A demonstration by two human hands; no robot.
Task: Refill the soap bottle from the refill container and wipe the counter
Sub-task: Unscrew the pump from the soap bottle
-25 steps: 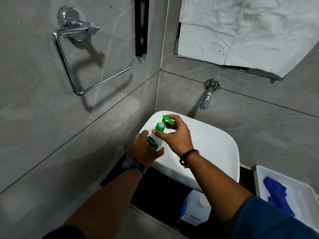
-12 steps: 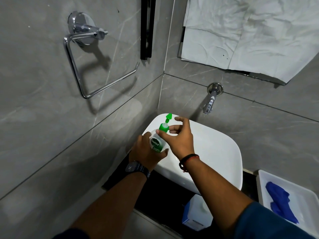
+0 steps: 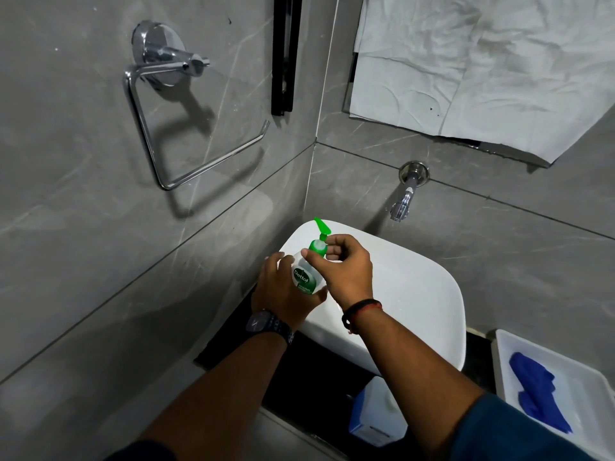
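A small clear soap bottle (image 3: 303, 273) with a green label is held above the left rim of the white basin (image 3: 419, 287). My left hand (image 3: 283, 291) is wrapped around its body. My right hand (image 3: 346, 267) pinches the green pump collar (image 3: 317, 246) at the neck, and the green nozzle points up and away from me. A white refill container (image 3: 376, 414) with a blue side stands on the dark counter (image 3: 299, 374) below the basin, partly behind my right forearm. A blue cloth (image 3: 535, 394) lies in a white tray (image 3: 509, 354) at the lower right.
A chrome tap (image 3: 404, 201) juts from the grey tiled wall above the basin. A chrome towel ring (image 3: 173, 128) hangs on the left wall. Creased white paper (image 3: 472, 61) covers the mirror at the upper right. A black vertical strip (image 3: 284, 54) is fixed near the corner.
The pump head has turned: its nozzle pointed right a second ago and now points up and away. My right hand twisted at the collar while my left hand kept hold of the bottle.
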